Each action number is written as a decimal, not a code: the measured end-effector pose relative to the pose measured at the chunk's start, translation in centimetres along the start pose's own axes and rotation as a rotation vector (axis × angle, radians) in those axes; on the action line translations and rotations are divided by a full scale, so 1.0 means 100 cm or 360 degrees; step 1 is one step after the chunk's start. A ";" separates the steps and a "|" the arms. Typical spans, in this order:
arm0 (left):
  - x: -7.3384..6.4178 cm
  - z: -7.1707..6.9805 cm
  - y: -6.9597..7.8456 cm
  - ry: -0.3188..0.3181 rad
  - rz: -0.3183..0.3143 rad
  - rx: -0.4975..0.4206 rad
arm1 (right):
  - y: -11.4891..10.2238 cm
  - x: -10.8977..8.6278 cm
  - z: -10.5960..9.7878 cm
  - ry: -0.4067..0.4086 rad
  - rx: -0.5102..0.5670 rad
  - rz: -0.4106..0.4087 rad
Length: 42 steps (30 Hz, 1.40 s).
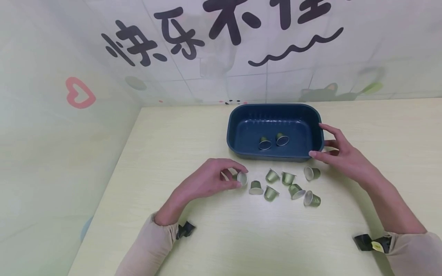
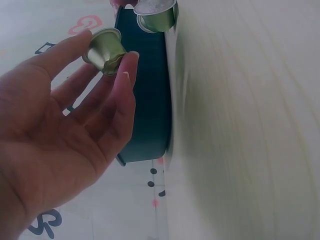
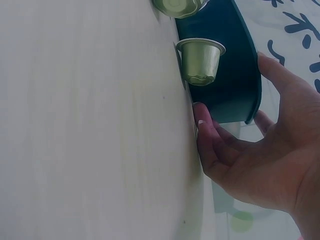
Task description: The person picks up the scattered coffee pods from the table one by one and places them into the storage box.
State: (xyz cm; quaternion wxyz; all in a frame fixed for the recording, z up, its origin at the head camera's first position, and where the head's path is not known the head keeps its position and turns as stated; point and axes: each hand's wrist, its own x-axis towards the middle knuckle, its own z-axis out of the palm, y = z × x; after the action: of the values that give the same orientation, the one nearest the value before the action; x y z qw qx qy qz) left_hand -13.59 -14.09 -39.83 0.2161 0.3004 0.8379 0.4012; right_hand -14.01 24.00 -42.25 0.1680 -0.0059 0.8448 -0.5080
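Note:
My left hand (image 1: 215, 177) pinches a green coffee capsule (image 2: 106, 50) between thumb and fingertips, just above the table and in front of the tray. A dark blue rectangular tray (image 1: 241, 152) stands by the wall. Inside it lie two coffee capsules, one left (image 1: 264, 143) and one right (image 1: 282, 139). My right hand (image 1: 345, 155) holds the tray's right end, thumb at the front corner and fingers spread along the side. On the table between my hands are several more green capsules, among them one near the right hand (image 1: 312, 173) and one beside the left hand (image 1: 256, 188).
The pale wooden table (image 1: 241, 237) meets a whitish wall covering (image 1: 193, 90) with dark lettering behind the tray. Another covering with a pink heart (image 1: 80, 92) borders the table's left side. Dark straps sit at both wrists.

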 end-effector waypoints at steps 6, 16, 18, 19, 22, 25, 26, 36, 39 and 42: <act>0.001 0.000 -0.001 0.0004 0.0035 -0.0015 | 0.000 0.000 0.000 0.0001 -0.0011 -0.0003; 0.003 -0.001 0.003 0.0012 0.0053 -0.0062 | 0.000 0.000 0.000 0.0008 -0.0003 -0.0006; 0.003 -0.002 0.004 0.0019 0.0065 -0.0050 | 0.001 0.000 0.000 0.0009 0.0006 -0.0005; 0.004 -0.002 0.005 0.0021 0.0068 -0.0044 | 0.001 0.000 0.000 0.0011 0.0007 -0.0005; 0.005 -0.003 0.007 0.0024 0.0067 -0.0022 | 0.001 0.000 0.000 0.0011 0.0007 -0.0005; 0.006 -0.003 0.009 0.0021 0.0052 -0.0012 | 0.000 0.000 0.000 0.0009 0.0002 0.0000; 0.006 -0.004 0.009 0.0023 0.0046 -0.0008 | 0.000 0.000 0.000 0.0006 0.0003 0.0000; 0.008 -0.005 0.012 0.0061 0.0024 -0.0001 | 0.000 0.001 0.001 0.0005 0.0022 -0.0002; 0.010 -0.006 0.013 0.0087 0.0042 0.0011 | 0.000 0.001 0.001 0.0005 0.0018 -0.0004; 0.011 -0.006 0.013 0.0116 0.0069 -0.0001 | 0.000 0.001 0.001 0.0006 0.0013 -0.0005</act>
State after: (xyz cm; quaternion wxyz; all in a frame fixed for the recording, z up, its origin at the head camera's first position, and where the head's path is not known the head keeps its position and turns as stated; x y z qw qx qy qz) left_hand -14.31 -13.03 -38.54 0.1767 0.3035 0.8384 0.4168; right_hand -14.07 23.90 -42.33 0.1656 -0.0056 0.8430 -0.5117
